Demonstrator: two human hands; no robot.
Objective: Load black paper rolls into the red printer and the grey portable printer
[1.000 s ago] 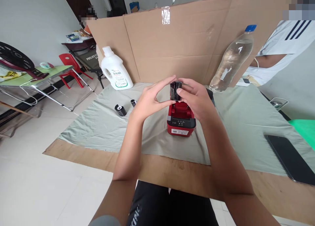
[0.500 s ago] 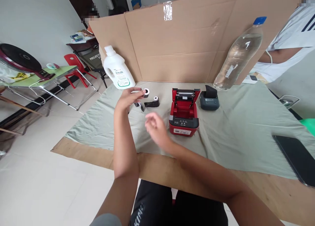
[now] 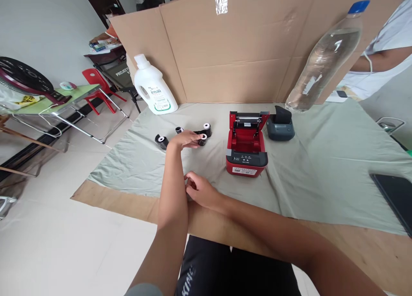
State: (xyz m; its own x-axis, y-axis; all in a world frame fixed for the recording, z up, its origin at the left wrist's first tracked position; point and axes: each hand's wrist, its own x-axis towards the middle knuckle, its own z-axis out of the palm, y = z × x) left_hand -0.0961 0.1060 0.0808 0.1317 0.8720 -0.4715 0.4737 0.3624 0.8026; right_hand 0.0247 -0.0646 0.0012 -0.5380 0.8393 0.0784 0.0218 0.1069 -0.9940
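Note:
My left hand reaches out over the grey cloth, its fingers closed round a small black roll with a white core. A second black roll lies just behind it, another to its left, and a small one stands behind the hand. My right hand rests near the cloth's front edge against my left forearm, fingers curled, with nothing visible in them. The red printer stands open and its bay looks bare, to the right of both hands.
A small dark grey printer sits right of the red one. A white detergent bottle and a clear water bottle lean by the cardboard wall. A black phone lies far right. Another person's arm shows behind.
Both hands left the red printer with the black roll. My left hand carried a roll left and lowered it to the cloth. My right hand drew back toward me.

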